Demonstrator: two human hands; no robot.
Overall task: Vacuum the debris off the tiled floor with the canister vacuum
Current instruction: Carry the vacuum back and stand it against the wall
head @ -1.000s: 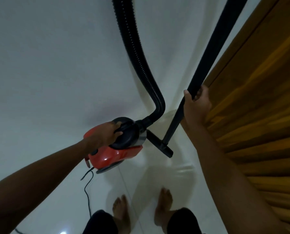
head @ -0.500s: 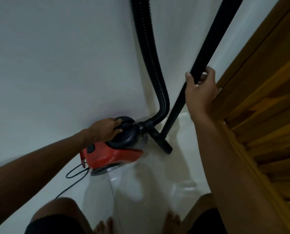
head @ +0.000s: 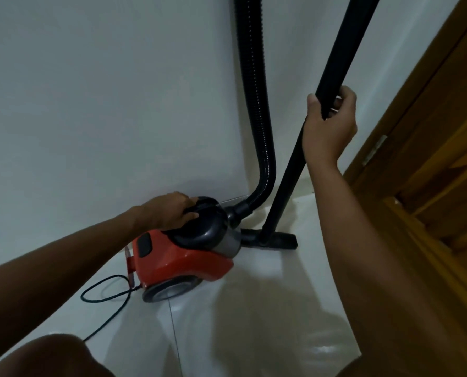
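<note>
A red canister vacuum (head: 183,263) with a dark grey top rests on the white tiled floor (head: 254,308), close to the wall. My left hand (head: 167,210) is closed over its black carry handle. A ribbed black hose (head: 256,104) rises from its front out of the top of the view. Beside it the black wand (head: 335,63) stands nearly upright, with my right hand (head: 329,126) gripped around it. Its floor nozzle (head: 278,238) lies flat on the tile just right of the canister. I cannot make out any debris.
A white wall (head: 104,91) runs behind the vacuum. A wooden door and frame (head: 431,131) fill the right side. The black power cord (head: 104,292) loops on the floor left of the canister. My knee (head: 50,355) shows at the bottom left.
The canister has come down from being held in the air and now sits on the floor. My view has dropped lower, my knees are bent, and my right hand has slid higher on the wand.
</note>
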